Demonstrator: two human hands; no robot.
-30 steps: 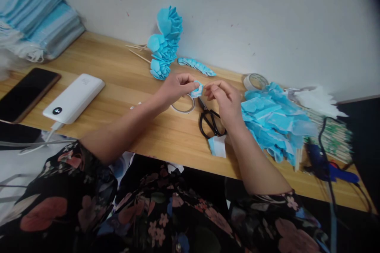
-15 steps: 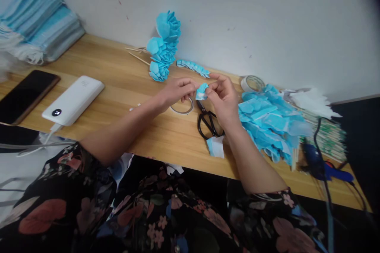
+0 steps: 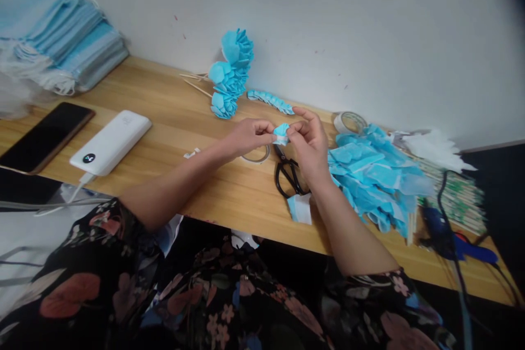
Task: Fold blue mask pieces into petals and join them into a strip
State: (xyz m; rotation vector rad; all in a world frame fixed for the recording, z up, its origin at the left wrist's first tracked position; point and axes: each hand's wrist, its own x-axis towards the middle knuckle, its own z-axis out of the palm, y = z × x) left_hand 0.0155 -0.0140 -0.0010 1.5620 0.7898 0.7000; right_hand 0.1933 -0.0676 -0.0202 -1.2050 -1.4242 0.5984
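Observation:
A small light-blue fabric petal [image 3: 281,131] with a white lower band is held between my two hands above the table. My left hand [image 3: 251,136] pinches its left edge, fingertips closed. At its right edge, my right hand [image 3: 310,145] grips it between thumb and forefinger, the other fingers loosely curled. Below the hands lie black-handled scissors [image 3: 292,176], their blades partly hidden. A narrow tape roll [image 3: 258,159] lies flat under my left hand, partly covered by it. Near the scissors' handles is a blue-and-white fabric piece [image 3: 300,209].
Blue fabric flowers [image 3: 229,76] on sticks and a row of folded petals [image 3: 269,101] lie by the wall. Rightward are a tape roll [image 3: 339,121], blue fabric pieces [image 3: 369,169] and a blue glue gun [image 3: 471,249]. Leftward are a power bank [image 3: 112,142], phone [image 3: 47,136] and face masks [image 3: 77,33].
My left hand has closed onto the petal's left edge; before, it was just beside it. The view has shifted slightly, so everything appears a little lower and further right.

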